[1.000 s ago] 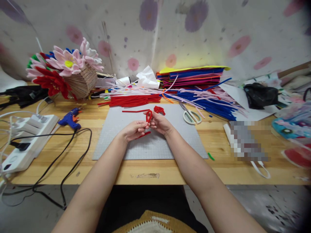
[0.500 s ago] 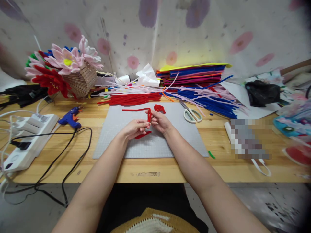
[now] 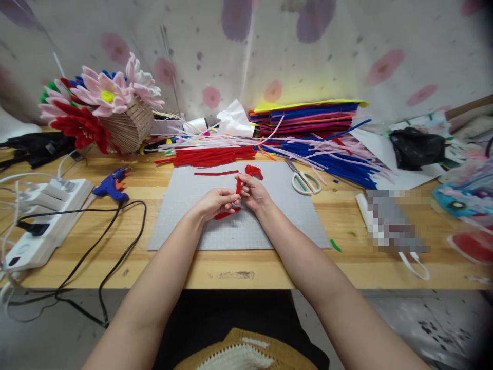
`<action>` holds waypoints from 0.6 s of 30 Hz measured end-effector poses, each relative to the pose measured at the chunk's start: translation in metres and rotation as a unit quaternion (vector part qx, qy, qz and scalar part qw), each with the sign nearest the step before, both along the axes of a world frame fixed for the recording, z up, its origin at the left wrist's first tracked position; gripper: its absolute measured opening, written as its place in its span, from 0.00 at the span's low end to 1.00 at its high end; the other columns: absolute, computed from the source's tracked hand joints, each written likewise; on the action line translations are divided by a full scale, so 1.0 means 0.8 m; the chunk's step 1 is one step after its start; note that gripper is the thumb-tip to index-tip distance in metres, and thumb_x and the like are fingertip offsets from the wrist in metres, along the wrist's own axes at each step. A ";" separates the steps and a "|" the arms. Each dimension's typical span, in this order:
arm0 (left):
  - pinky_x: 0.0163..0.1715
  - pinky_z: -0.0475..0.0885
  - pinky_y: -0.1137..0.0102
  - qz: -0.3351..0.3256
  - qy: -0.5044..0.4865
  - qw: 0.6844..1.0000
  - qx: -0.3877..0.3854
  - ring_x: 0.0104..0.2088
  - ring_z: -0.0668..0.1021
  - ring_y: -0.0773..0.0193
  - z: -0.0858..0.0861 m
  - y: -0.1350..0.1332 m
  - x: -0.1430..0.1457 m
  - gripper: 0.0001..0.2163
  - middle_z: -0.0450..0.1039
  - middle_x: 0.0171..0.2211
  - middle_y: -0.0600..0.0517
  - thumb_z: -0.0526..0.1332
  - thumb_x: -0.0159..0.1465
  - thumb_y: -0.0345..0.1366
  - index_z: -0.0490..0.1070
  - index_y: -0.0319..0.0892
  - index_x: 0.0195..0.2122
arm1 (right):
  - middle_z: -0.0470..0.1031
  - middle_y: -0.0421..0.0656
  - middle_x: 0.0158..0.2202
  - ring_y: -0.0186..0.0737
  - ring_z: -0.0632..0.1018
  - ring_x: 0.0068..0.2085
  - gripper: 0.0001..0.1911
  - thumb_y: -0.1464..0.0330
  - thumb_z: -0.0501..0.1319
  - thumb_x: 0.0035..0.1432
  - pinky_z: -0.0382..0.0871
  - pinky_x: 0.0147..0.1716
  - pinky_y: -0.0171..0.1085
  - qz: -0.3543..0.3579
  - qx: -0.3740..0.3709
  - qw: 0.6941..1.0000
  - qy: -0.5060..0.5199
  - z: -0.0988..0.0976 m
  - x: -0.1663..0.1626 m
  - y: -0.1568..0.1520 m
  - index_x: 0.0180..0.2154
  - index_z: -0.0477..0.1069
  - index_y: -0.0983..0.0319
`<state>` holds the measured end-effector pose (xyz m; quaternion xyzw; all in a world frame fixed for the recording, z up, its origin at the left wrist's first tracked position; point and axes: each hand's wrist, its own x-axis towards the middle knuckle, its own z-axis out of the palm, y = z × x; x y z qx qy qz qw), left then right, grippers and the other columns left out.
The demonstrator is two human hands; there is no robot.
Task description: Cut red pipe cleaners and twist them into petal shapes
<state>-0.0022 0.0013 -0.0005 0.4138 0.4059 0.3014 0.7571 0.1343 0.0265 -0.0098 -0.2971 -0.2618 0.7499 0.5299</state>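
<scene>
Between my two hands is a short, folded red pipe cleaner [image 3: 238, 186], held upright over the grey cutting mat [image 3: 181, 226]. My left hand [image 3: 220, 202] pinches its lower end with the fingertips. My right hand [image 3: 252, 192] grips its upper part between thumb and forefinger, hiding some of it. Just behind my right hand rests a bunched red pipe-cleaner piece [image 3: 254, 171]. A straight red pipe cleaner [image 3: 216, 173] lies beyond my left hand. Partly hidden beneath my left hand is another red piece [image 3: 228, 214].
Scissors [image 3: 304, 180] lie at the mat's right edge. Red pipe cleaners [image 3: 215, 156] and blue ones [image 3: 339, 164] are heaped behind. At left are a blue glue gun [image 3: 111, 186], a power strip [image 3: 50, 221] with trailing cables and a flower basket [image 3: 131, 126].
The red pipe cleaner between my fingers has turned: its open loop now looks like a narrow strip. My right fingers have shifted slightly around its upper end.
</scene>
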 end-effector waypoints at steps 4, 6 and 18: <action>0.24 0.70 0.76 0.011 -0.001 1.000 0.006 0.16 0.63 0.81 0.001 0.000 0.000 0.07 0.70 0.23 0.54 0.65 0.50 0.32 0.70 0.35 0.28 | 0.55 0.30 0.13 0.19 0.52 0.13 0.05 0.70 0.61 0.46 0.43 0.10 0.23 -0.013 0.019 1.000 -0.021 0.002 -0.003 -0.003 0.24 0.68 0.65; 0.25 0.70 0.75 0.018 0.003 1.000 0.014 0.16 0.63 0.80 0.002 0.000 -0.001 0.07 0.70 0.23 0.54 0.65 0.50 0.32 0.71 0.34 0.28 | 0.53 0.30 0.12 0.20 0.52 0.13 0.07 0.67 0.61 0.46 0.43 0.10 0.24 -0.009 0.027 0.999 -0.032 0.003 -0.002 -0.003 0.25 0.68 0.65; 0.26 0.70 0.70 0.031 0.141 0.982 0.122 0.20 0.71 0.72 -0.004 0.007 -0.009 0.10 0.73 0.28 0.48 0.62 0.53 0.40 0.71 0.37 0.30 | 0.61 0.33 0.16 0.21 0.55 0.14 0.09 0.64 0.61 0.42 0.43 0.12 0.27 -0.066 0.094 0.978 -0.172 -0.008 0.000 0.004 0.24 0.67 0.64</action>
